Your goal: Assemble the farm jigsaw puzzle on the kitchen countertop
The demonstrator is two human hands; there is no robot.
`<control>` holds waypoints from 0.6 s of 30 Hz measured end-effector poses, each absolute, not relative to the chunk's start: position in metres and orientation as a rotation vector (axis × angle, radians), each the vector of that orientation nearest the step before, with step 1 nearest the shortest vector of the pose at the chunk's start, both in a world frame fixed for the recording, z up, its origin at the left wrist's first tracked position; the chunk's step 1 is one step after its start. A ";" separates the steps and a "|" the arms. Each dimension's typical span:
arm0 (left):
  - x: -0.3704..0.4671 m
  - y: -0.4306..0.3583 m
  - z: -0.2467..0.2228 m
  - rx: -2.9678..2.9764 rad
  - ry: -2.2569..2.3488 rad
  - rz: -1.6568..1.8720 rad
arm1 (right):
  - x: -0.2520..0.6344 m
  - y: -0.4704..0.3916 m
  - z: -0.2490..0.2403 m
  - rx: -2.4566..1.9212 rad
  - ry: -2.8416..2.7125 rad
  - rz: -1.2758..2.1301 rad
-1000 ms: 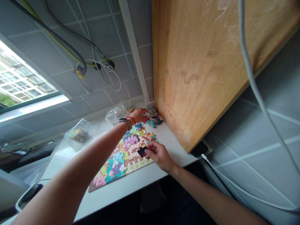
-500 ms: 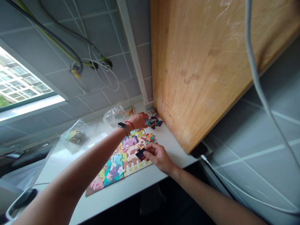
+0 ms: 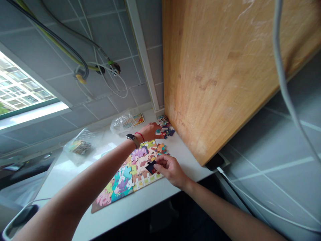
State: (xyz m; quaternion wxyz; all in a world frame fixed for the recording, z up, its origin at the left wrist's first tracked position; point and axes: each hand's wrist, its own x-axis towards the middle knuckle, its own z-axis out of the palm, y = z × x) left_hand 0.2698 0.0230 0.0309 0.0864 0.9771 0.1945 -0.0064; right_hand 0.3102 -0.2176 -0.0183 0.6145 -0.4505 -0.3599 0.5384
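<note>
My right hand (image 3: 173, 170) pinches a dark puzzle piece (image 3: 151, 167) with a bit of red on it, held just above the puzzle's right part. Under it lies a partly assembled animal jigsaw puzzle (image 3: 121, 182), with a rabbit, pink figures and a white fence. My left hand (image 3: 150, 131) reaches across to a pile of loose puzzle pieces (image 3: 168, 133), its thumb and index finger apart around a teal piece (image 3: 157, 131). A few orange and green pieces (image 3: 162, 148) lie between the hands, at the puzzle's right edge. My left forearm hides part of the puzzle.
A large wooden board (image 3: 200, 73) leans beside the white table (image 3: 112, 217) on the right. Near the wall lie a clear plastic bag (image 3: 122, 121) and a picture card (image 3: 138, 118). Another bag with pieces (image 3: 80, 147) lies to the left. A white cable (image 3: 250, 197) runs at the right.
My left hand has shifted slightly, its fingers now lower over the loose pieces. My right hand stays nearly in place, with the dark puzzle piece tilted a little differently.
</note>
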 end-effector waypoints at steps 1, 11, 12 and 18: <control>0.273 0.017 0.028 2.913 0.586 -0.014 | 0.310 -0.218 -0.018 -1.041 -0.834 1.237; 0.285 0.014 0.021 2.803 0.600 0.023 | 0.310 -0.217 -0.021 -0.994 -0.774 1.239; 0.285 0.013 0.022 2.782 0.595 0.031 | 0.310 -0.217 -0.022 -0.976 -0.753 1.248; 0.275 0.003 0.024 2.600 0.614 0.156 | 0.311 -0.216 -0.017 -0.939 -0.725 1.202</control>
